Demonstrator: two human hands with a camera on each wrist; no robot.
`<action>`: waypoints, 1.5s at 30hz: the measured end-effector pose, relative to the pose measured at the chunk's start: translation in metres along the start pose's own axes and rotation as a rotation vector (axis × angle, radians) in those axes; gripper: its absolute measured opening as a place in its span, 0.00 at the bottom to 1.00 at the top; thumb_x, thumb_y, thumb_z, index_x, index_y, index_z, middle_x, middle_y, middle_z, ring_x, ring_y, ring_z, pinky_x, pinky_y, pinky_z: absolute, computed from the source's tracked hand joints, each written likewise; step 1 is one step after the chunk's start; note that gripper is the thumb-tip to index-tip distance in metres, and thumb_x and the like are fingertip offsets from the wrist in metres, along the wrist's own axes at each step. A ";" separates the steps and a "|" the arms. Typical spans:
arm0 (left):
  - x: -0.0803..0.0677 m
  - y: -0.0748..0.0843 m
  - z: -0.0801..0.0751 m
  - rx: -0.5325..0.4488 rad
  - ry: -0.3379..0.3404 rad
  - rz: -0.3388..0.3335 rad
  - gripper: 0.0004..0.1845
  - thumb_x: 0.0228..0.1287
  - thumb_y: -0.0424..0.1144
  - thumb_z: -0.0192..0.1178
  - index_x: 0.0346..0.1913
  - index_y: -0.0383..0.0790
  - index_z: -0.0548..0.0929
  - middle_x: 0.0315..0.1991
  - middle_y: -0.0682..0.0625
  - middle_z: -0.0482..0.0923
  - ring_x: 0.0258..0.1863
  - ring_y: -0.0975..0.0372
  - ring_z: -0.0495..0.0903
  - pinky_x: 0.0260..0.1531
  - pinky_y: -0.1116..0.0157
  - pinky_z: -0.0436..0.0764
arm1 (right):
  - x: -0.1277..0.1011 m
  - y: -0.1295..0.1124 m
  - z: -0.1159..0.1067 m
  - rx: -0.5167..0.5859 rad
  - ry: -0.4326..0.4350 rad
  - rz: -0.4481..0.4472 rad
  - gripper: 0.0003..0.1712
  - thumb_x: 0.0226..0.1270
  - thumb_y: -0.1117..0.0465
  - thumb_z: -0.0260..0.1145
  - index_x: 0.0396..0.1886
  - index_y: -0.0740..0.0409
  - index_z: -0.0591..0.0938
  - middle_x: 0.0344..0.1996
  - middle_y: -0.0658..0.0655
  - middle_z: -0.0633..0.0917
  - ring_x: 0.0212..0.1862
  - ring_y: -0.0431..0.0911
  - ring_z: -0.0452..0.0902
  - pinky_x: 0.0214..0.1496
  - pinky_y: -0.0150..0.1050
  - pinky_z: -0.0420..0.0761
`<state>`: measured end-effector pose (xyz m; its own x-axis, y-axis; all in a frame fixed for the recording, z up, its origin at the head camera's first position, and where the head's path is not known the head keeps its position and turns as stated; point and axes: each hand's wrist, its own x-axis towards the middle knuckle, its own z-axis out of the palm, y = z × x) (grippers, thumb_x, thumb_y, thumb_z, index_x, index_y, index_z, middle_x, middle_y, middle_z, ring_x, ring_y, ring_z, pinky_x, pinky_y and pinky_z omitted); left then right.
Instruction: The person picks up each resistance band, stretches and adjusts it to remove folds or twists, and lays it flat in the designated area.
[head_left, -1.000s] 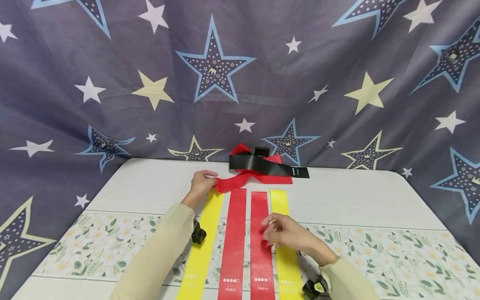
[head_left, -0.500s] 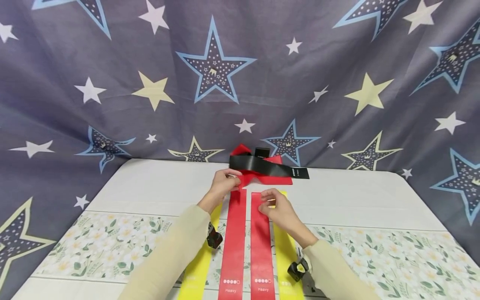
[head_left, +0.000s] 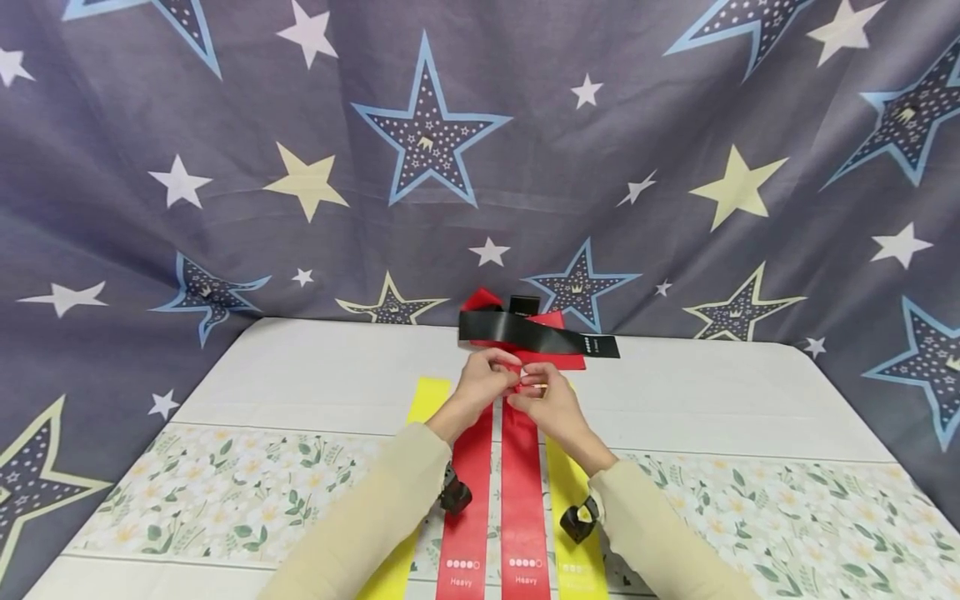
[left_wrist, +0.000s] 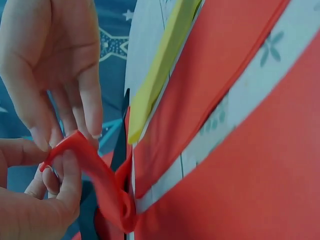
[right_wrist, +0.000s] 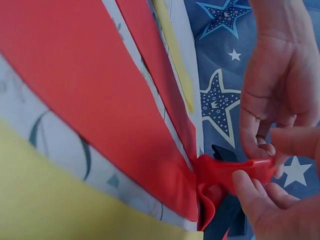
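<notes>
Both hands meet at one end of a loose red resistance band (left_wrist: 102, 180) beyond the far ends of the laid-out bands. My left hand (head_left: 480, 385) pinches that end between thumb and fingers. Opposite it, my right hand (head_left: 551, 407) has its thumb and fingers on the same band (right_wrist: 225, 172). The rest of this band trails back under a black resistance band (head_left: 495, 327). Below the hands, a left red band (head_left: 467, 508) and a right red band (head_left: 522, 508), each marked "Heavy", lie flat lengthwise.
A yellow band (head_left: 431, 396) lies left of the red pair and another yellow band (head_left: 572, 483) right of it, partly covered by the arms. The white table (head_left: 337, 367) has a floral strip (head_left: 225, 475) across it. Behind hangs a grey star-patterned curtain (head_left: 562, 167).
My left hand has carried the red band's end rightward from above the left yellow band. My right hand has moved forward from over the right-hand bands and met it.
</notes>
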<state>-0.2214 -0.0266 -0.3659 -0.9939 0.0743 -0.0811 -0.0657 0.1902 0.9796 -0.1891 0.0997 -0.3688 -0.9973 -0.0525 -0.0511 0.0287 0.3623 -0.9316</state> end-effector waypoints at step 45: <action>0.022 0.028 0.017 0.353 0.061 0.505 0.07 0.59 0.31 0.63 0.41 0.38 0.85 0.36 0.45 0.84 0.36 0.53 0.82 0.38 0.64 0.81 | 0.000 -0.086 -0.089 -0.425 0.135 -0.419 0.12 0.61 0.71 0.59 0.41 0.65 0.85 0.34 0.63 0.87 0.31 0.51 0.81 0.28 0.34 0.78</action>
<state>-0.2441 -0.0034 -0.3435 -0.8986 0.1852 0.3979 0.4371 0.4592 0.7734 -0.1978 0.1512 -0.2566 -0.9187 -0.1626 0.3600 -0.3693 0.6774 -0.6363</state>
